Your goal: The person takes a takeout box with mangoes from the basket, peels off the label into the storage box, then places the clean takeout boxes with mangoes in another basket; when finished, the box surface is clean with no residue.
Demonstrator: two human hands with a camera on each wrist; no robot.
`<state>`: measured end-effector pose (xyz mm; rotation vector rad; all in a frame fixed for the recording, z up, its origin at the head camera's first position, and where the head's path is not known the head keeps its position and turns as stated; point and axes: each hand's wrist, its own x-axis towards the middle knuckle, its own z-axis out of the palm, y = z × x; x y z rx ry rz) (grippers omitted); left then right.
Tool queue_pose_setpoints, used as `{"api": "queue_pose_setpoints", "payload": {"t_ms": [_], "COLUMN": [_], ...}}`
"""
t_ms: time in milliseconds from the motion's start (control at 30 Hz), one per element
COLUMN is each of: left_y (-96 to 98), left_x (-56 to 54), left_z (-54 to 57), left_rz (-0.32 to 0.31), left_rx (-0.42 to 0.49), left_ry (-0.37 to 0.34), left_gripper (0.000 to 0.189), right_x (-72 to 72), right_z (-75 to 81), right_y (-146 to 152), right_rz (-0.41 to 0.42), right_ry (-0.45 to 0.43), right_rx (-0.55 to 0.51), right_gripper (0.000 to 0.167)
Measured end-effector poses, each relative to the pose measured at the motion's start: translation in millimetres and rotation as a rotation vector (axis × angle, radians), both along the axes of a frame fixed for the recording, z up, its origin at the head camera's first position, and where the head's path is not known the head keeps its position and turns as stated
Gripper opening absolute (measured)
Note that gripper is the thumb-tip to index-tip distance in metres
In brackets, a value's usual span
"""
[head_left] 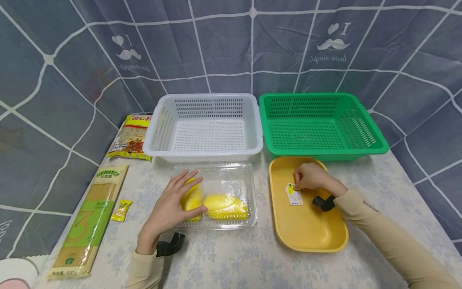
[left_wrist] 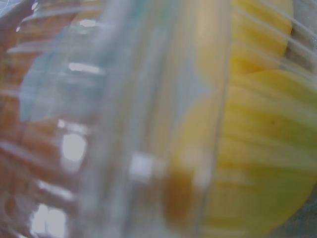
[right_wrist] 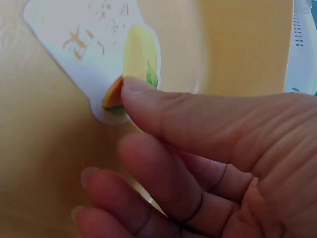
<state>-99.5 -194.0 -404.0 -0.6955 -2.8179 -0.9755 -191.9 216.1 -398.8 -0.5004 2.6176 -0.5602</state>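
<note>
My right hand point(head_left: 313, 176) reaches into a yellow plastic tray point(head_left: 306, 237) and pinches the edge of a small white card point(head_left: 295, 198) between thumb and fingers. The card carries a yellow fruit picture with a green leaf, seen close in the right wrist view beside the thumb point(right_wrist: 148, 99). With fingers spread, my left hand point(head_left: 173, 204) rests over the left side of a clear plastic clamshell box point(head_left: 231, 176). Inside the box lie two yellow mango-like fruits point(head_left: 225, 206); the left one is partly hidden by the hand. The left wrist view shows yellow-green fruit point(left_wrist: 267, 148) through blurred plastic.
Behind stand a white basket point(head_left: 207, 136) and a green basket point(head_left: 306, 134), side by side. On the left lie a noodle pack point(head_left: 88, 220), a small yellow sachet point(head_left: 122, 210) and a red-and-yellow food bag point(head_left: 130, 136). Patterned grey cloth point(head_left: 231, 48) hangs around the table.
</note>
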Motion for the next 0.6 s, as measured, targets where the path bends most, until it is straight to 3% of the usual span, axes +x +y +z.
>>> {"api": "queue_pose_setpoints", "payload": {"t_ms": [233, 433, 500, 600], "left_y": [0.2, 0.2, -0.1, -0.4], "left_x": [-0.8, 0.5, 0.9, 0.9], "left_z": [-0.4, -1.4, -1.5, -1.4], "left_rz": [0.002, 0.005, 0.008, 0.009], "left_rx": [0.003, 0.005, 0.003, 0.002], "left_ry": [0.0, -0.007, -0.003, 0.003], "left_gripper": [0.078, 0.078, 0.078, 0.078], "right_x": [6.5, 10.5, 9.7, 7.1], "right_z": [3.6, 15.2, 23.1, 39.8], "right_y": [0, 14, 22, 39], "right_rz": [0.056, 0.198, 0.192, 0.108], "right_ry": [0.098, 0.108, 0.12, 0.179], "right_rx": [0.047, -0.131, -0.186, -0.221], "right_gripper": [0.027, 0.017, 0.014, 0.015]}}
